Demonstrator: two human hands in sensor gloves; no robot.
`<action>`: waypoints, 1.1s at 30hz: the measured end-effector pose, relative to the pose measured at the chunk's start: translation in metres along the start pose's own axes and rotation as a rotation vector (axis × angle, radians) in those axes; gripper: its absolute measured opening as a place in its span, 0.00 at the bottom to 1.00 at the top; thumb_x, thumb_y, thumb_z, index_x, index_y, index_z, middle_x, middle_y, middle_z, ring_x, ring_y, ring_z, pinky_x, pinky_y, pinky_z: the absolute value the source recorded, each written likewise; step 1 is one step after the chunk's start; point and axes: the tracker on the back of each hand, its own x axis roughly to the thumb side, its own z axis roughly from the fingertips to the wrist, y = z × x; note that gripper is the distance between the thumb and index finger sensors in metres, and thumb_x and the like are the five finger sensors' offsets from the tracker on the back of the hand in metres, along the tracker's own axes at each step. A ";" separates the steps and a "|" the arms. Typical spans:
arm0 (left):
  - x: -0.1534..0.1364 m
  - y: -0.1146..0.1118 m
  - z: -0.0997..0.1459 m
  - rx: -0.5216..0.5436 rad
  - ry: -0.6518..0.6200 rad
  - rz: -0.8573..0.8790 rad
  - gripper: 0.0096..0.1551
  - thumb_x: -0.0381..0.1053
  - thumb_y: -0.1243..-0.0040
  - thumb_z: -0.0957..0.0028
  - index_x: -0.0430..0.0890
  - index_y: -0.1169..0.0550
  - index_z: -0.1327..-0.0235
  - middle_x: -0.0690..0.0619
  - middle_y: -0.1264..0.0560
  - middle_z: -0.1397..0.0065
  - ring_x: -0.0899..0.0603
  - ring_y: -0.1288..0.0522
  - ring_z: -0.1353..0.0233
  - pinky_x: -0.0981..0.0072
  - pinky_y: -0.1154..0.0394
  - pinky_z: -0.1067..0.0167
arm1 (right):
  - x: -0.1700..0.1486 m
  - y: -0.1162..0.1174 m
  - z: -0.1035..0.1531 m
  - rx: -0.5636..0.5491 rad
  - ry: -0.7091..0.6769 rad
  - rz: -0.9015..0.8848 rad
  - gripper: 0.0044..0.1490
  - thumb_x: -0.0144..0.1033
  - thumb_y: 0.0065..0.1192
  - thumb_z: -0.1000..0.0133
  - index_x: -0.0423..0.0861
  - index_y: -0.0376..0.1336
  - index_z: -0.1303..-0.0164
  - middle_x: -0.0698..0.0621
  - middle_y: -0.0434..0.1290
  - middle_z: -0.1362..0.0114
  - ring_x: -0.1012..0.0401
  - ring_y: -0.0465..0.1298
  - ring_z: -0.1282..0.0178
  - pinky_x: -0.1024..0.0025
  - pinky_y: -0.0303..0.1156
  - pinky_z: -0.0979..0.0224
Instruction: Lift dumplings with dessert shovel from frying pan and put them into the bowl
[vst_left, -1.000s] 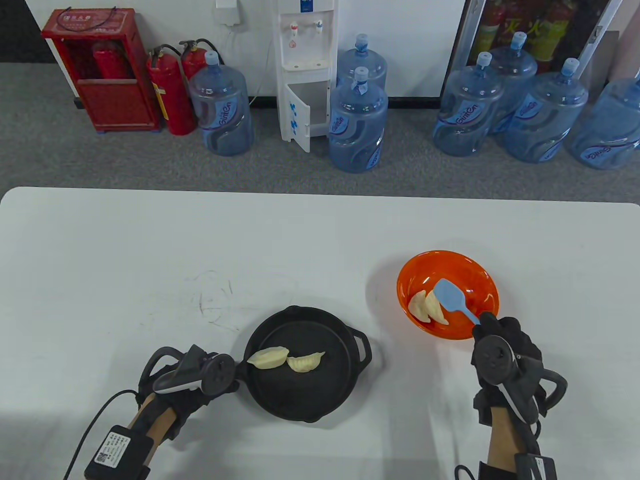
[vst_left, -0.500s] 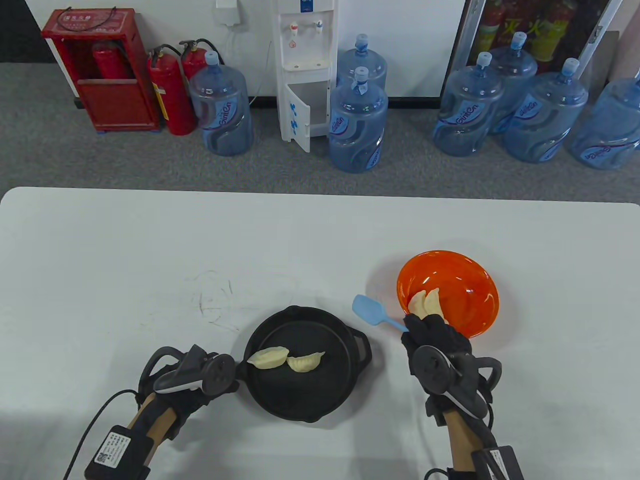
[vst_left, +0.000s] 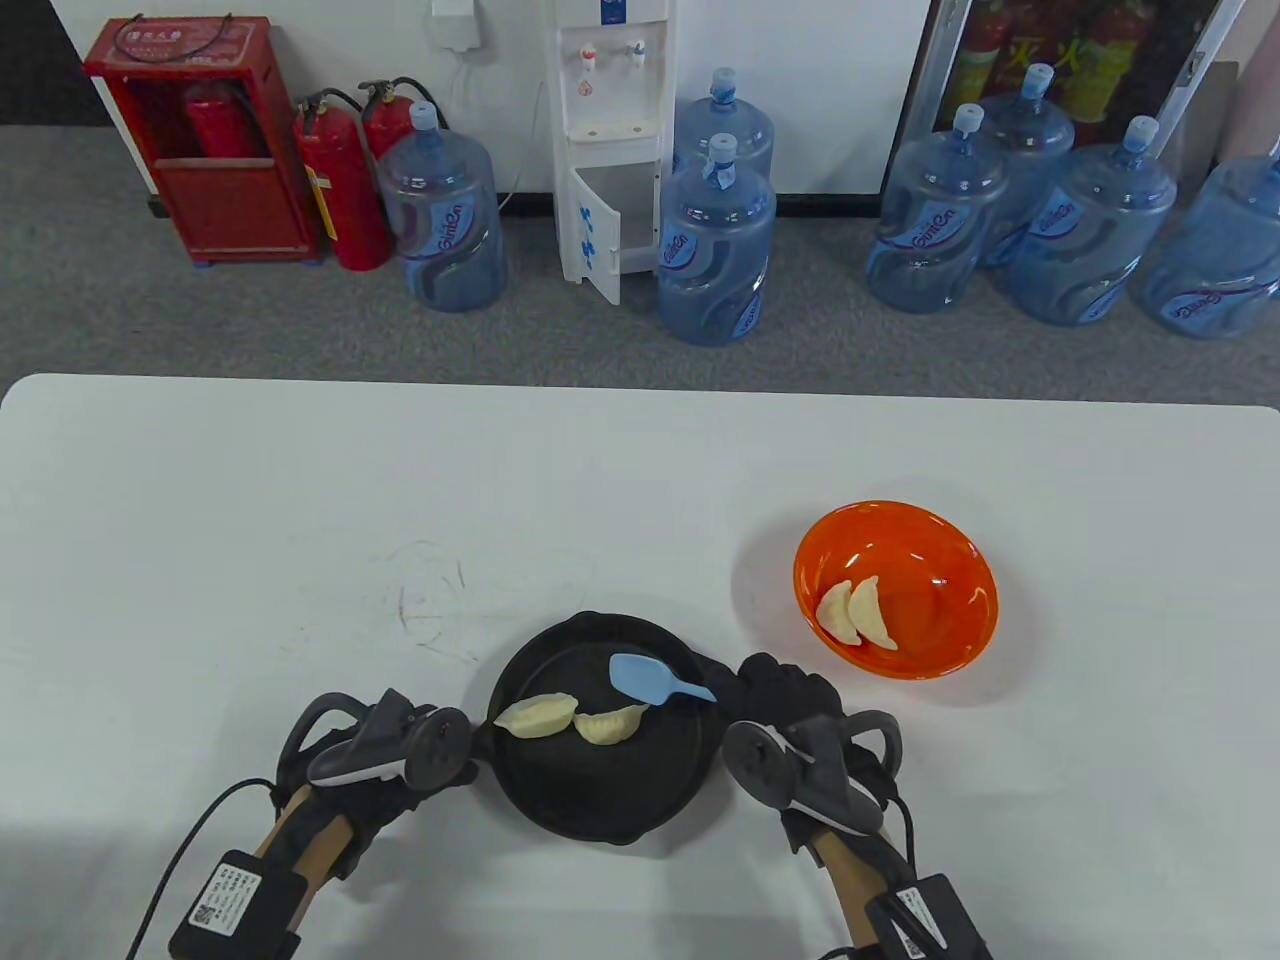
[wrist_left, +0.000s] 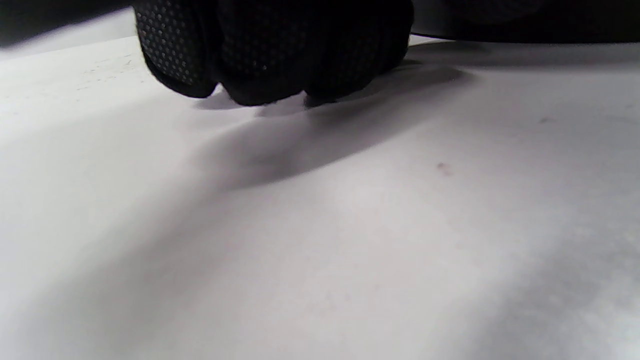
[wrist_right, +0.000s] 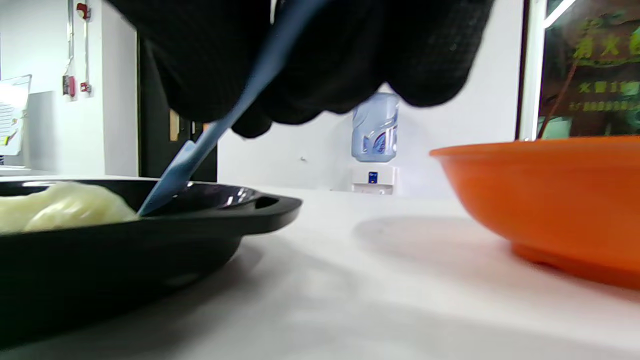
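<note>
A black frying pan near the table's front edge holds two pale dumplings side by side. My right hand grips the handle of the blue dessert shovel at the pan's right rim. The blade hovers inside the pan just behind the right dumpling. In the right wrist view the shovel slants down to a dumpling. My left hand sits at the pan's left side with fingers curled; the pan handle is hidden under it. The orange bowl holds two dumplings.
The white table stretches wide to the left and behind the pan. The bowl stands a hand's width right of the pan. Water bottles, a dispenser and fire extinguishers stand on the floor beyond the far edge.
My right hand carried the empty shovel from the bowl leftward to the pan, where its blade now hangs over the right dumpling. The left hand and the pan stayed still.
</note>
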 end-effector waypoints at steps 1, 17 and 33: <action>0.000 0.000 0.000 0.000 0.000 0.000 0.33 0.66 0.54 0.49 0.50 0.30 0.36 0.59 0.23 0.47 0.51 0.18 0.54 0.46 0.24 0.32 | 0.000 0.000 0.000 -0.004 -0.002 0.000 0.25 0.46 0.65 0.37 0.57 0.71 0.29 0.49 0.75 0.31 0.63 0.79 0.50 0.54 0.77 0.35; 0.000 0.000 0.000 -0.002 0.002 0.000 0.33 0.66 0.54 0.49 0.50 0.30 0.36 0.59 0.23 0.47 0.51 0.18 0.54 0.46 0.24 0.32 | -0.014 -0.002 0.001 0.138 -0.079 -0.128 0.24 0.47 0.65 0.38 0.57 0.73 0.32 0.50 0.77 0.34 0.63 0.79 0.54 0.55 0.78 0.38; 0.000 0.000 -0.001 -0.002 0.001 -0.002 0.33 0.66 0.54 0.49 0.50 0.30 0.36 0.59 0.23 0.47 0.51 0.18 0.54 0.46 0.24 0.32 | 0.000 0.009 -0.003 0.264 -0.168 -0.228 0.25 0.49 0.62 0.37 0.55 0.73 0.32 0.49 0.78 0.37 0.66 0.79 0.59 0.57 0.80 0.42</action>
